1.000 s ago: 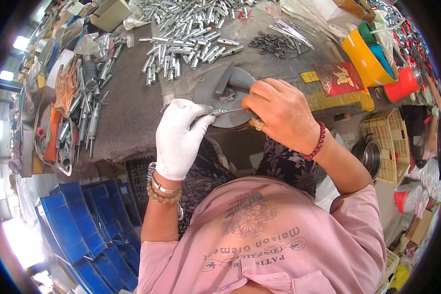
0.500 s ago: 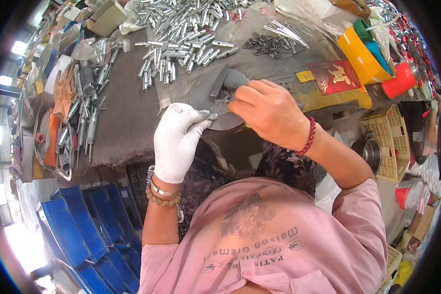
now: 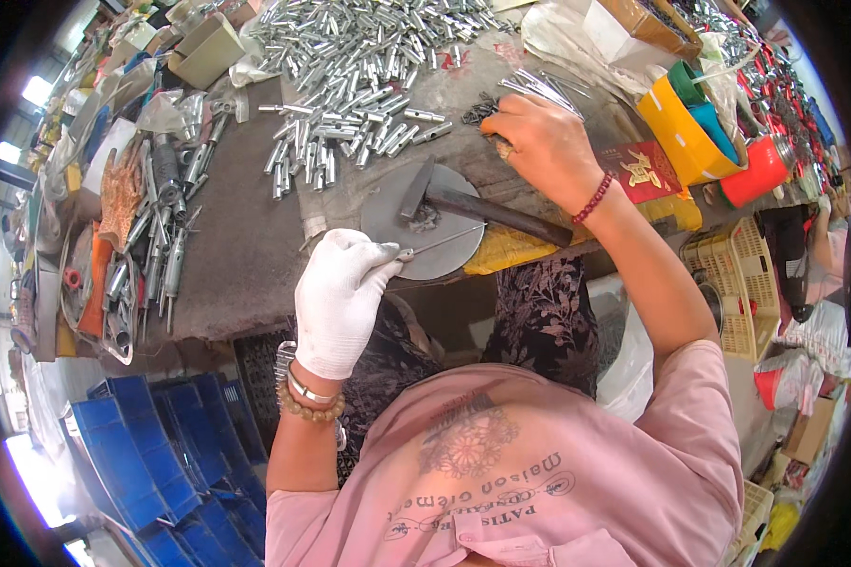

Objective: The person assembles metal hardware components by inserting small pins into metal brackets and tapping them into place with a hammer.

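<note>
My left hand (image 3: 338, 302), in a white glove, pinches a small silver metal tube (image 3: 406, 255) over the near edge of a round grey plate (image 3: 380, 210). A thin metal rod (image 3: 452, 237) runs from the tube across the plate. Lying on the plate, a hammer (image 3: 501, 215) has its handle stretching right over yellow material. My bare right hand (image 3: 547, 142) is farther out, its fingers bent together at a small heap of dark pins (image 3: 480, 110). Whatever its fingertips hold is hidden.
Many silver tubes (image 3: 350, 113) cover the far bench, with long thin rods (image 3: 567, 92) beside the dark pins. Pliers and tools (image 3: 165, 227) lie left. To the right are a red envelope (image 3: 645, 170), a yellow container (image 3: 681, 128) and a red bottle (image 3: 758, 172). Blue bins (image 3: 132, 454) stand below left.
My right hand has moved away from the plate, outward to the dark pins, leaving the hammer and thin rod in plain sight. My left hand still grips the tube.
</note>
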The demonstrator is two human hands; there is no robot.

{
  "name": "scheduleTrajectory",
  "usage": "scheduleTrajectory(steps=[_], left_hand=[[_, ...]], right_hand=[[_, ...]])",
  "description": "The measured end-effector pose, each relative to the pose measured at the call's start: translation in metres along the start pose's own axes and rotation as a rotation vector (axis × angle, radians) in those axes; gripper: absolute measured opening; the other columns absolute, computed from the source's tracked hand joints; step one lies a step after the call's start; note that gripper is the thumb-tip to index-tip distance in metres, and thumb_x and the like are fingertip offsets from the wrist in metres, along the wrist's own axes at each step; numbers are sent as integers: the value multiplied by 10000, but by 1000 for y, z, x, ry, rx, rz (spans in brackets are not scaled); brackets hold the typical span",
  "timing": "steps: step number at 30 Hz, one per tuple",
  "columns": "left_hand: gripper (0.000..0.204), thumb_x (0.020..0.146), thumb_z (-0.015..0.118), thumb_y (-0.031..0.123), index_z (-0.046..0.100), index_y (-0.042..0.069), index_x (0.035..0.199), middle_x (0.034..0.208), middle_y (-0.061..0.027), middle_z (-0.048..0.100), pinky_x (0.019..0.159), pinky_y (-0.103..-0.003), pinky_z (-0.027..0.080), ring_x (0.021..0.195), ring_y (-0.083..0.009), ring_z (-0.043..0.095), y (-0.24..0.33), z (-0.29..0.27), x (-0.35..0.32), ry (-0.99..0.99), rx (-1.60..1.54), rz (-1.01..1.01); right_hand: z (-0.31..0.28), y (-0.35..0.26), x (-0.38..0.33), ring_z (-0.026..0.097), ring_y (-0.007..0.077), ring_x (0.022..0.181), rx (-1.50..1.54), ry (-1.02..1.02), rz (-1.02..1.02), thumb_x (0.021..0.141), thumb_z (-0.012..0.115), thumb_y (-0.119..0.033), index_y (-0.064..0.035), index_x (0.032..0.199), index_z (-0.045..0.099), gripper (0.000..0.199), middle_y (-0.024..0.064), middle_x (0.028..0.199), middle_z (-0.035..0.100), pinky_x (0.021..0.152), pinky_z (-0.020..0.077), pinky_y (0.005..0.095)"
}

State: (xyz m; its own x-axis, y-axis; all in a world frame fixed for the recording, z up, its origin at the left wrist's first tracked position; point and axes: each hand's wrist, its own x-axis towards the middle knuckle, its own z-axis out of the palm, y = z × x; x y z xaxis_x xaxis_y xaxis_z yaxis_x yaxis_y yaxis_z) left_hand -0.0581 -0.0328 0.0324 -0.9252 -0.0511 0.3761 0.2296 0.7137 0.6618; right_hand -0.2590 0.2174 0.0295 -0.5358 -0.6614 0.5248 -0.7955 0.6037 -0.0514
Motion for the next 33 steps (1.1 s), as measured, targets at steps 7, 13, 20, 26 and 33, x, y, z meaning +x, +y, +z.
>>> scheduleTrajectory(steps=[7, 13, 20, 26, 33], left_hand=[[150, 853, 803, -3, 771, 10, 999, 959, -110, 654, 847, -356, 520, 942, -277, 648, -5, -1, 0, -26, 4, 52], [157, 850, 794, -4, 762, 14, 1002, 965, -109, 659, 853, -361, 525, 947, -278, 653, -10, 0, -2, -7, -13, 66], [159, 823, 812, 58, 763, 82, 972, 941, -94, 673, 833, -401, 549, 936, -305, 676, -13, 5, -3, 33, 22, 70], [151, 822, 815, 76, 753, 77, 959, 940, -101, 669, 826, -417, 545, 940, -323, 673, -15, 3, -3, 19, 54, 87], [166, 824, 806, 47, 754, 53, 982, 954, -118, 672, 842, -396, 541, 942, -323, 672, -15, 4, -3, 24, 39, 92]], right_hand=[[7, -3, 13, 704, 308, 1030, -162, -110, -62, 844, 771, -116, -80, 946, 724, 118, 80, 1006, 690, 874, 587, 424], [-19, -45, -1, 705, 198, 800, 523, -76, 287, 894, 791, -70, -41, 1103, 736, 218, 87, 966, 752, 767, 570, 342], [-4, -116, -20, 668, 340, 1062, 666, 94, 82, 761, 704, 55, -40, 981, 719, 240, 105, 1079, 693, 935, 506, 431], [8, -128, -26, 639, 300, 1104, 558, 123, 82, 771, 675, 41, -69, 953, 719, 217, 70, 1109, 673, 980, 435, 426], [6, -129, -28, 630, 295, 1087, 460, 102, 71, 767, 678, 27, -73, 967, 717, 227, 65, 1090, 654, 977, 436, 431]])
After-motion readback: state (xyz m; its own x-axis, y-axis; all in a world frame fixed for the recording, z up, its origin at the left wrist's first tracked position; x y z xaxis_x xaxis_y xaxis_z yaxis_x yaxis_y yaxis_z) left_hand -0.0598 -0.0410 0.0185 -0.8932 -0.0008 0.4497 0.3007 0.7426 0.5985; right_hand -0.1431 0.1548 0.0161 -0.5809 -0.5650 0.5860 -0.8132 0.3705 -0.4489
